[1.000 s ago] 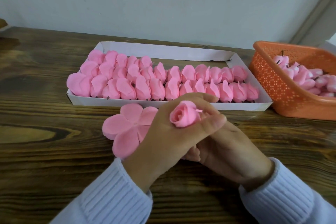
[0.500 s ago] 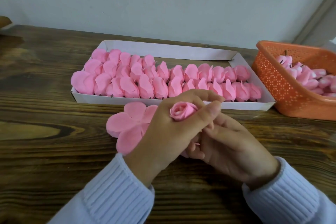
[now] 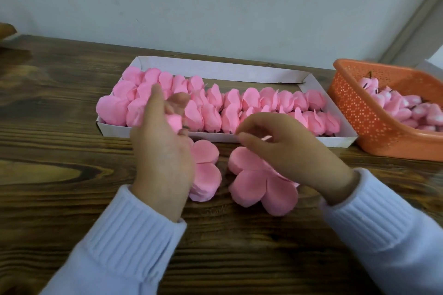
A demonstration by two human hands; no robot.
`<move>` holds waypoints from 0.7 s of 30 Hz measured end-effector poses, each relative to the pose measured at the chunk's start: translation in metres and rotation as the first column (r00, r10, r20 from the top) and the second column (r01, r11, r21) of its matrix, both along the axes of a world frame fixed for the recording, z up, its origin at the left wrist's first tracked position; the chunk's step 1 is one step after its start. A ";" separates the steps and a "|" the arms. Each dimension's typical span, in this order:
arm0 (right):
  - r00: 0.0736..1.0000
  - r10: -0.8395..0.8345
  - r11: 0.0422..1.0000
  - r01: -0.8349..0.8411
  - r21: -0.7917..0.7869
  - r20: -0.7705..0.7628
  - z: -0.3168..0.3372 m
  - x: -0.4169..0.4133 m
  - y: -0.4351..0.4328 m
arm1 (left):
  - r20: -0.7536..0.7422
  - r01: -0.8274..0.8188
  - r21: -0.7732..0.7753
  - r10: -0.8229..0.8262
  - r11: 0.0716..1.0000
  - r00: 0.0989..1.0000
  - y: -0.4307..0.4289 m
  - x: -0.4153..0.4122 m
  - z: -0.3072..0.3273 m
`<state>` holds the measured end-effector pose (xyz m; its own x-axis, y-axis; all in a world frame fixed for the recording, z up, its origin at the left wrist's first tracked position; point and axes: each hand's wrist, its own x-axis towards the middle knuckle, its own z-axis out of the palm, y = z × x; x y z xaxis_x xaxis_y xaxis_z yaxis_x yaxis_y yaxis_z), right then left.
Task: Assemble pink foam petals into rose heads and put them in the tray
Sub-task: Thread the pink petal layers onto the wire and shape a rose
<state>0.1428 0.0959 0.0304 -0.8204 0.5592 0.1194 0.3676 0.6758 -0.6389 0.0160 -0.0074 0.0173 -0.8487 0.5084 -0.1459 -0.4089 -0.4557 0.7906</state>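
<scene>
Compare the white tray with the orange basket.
The tray is white, shallow and solid-walled; the basket is orange, deeper and perforated. The tray holds rose heads lined up in rows; the basket holds pink pieces in a loose heap. The tray lies fully in frame; the basket is cut off at the right edge. Both sit on the wooden table and hold pink flower parts.

Orange basket (image 3: 359, 115) cut off at rt edge; left hand (image 3: 163, 158) blurred (rose head (image 3: 174, 122) mostly hidden inside).
</scene>
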 end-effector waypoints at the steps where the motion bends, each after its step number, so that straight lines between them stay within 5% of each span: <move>1: 0.998 0.016 0.996 -0.022 0.084 0.066 -0.001 -0.008 -0.002 | 0.138 -0.021 0.062 0.012 0.998 0.990 0.001 -0.005 0.000; 5: 0.966 0.030 0.957 -0.101 0.272 0.255 -0.014 -0.039 -0.017 | 0.288 -0.034 0.069 0.012 0.997 0.957 0.005 -0.009 -0.003; 12: 0.978 -0.084 0.843 -0.033 0.537 0.193 -0.021 -0.048 -0.031 | 0.271 -0.046 0.034 0.035 0.998 0.962 0.010 -0.009 -0.007; 21: 0.991 -0.037 0.846 -0.039 0.532 0.132 -0.023 -0.048 -0.030 | 0.232 -0.056 0.034 0.047 0.998 0.972 0.012 -0.010 -0.011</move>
<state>0.0950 0.0661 0.0076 -0.8504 0.4395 0.2893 0.4212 0.8981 -0.1264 0.0059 0.0045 0.0068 -0.8197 0.4740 -0.3216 -0.5533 -0.5102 0.6584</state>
